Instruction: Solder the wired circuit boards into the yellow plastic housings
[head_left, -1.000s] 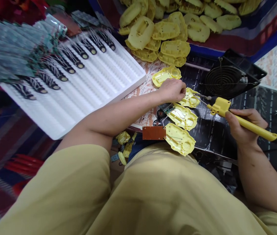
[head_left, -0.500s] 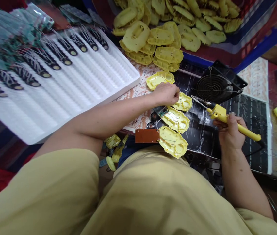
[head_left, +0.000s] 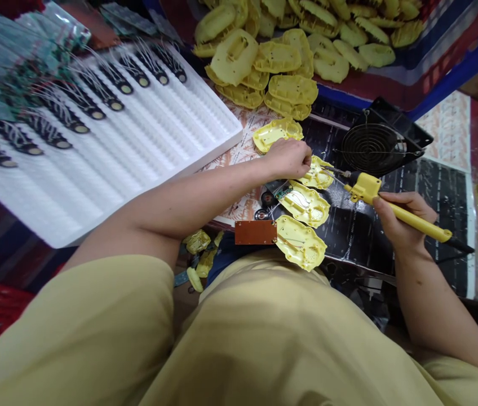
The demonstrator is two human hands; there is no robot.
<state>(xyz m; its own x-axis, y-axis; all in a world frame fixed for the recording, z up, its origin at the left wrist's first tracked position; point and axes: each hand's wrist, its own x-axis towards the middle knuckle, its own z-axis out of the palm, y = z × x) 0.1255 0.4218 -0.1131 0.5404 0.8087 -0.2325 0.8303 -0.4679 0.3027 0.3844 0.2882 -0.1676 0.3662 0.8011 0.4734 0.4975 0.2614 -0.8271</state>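
My right hand (head_left: 406, 217) is wrapped round a yellow soldering iron (head_left: 416, 220), the kind with a solder feeder at its front. Its tip points left and reaches over the edge of a yellow plastic shell (head_left: 318, 172). My left hand (head_left: 290, 158) is closed above that shell's left end; whatever its fingertips pinch is hidden. Nearer my body lie a second shell (head_left: 313, 207) with a small green board and wires, and a third shell (head_left: 302, 242). A brown circuit board (head_left: 256, 232) touches the third shell's left end. Small round black speakers (head_left: 262, 214) sit beside them.
A white foam tray (head_left: 146, 152) at left bears several wired black parts. Behind, a blue-edged bin (head_left: 442, 84) holds many yellow shells. A black fan (head_left: 374, 144) stands beyond the iron. Another stack of shells (head_left: 277, 134) lies past my left hand.
My right hand has brought the soldering iron's tip left, onto the shell by my left hand, and its grip has shifted. My left hand stays in nearly the same place.
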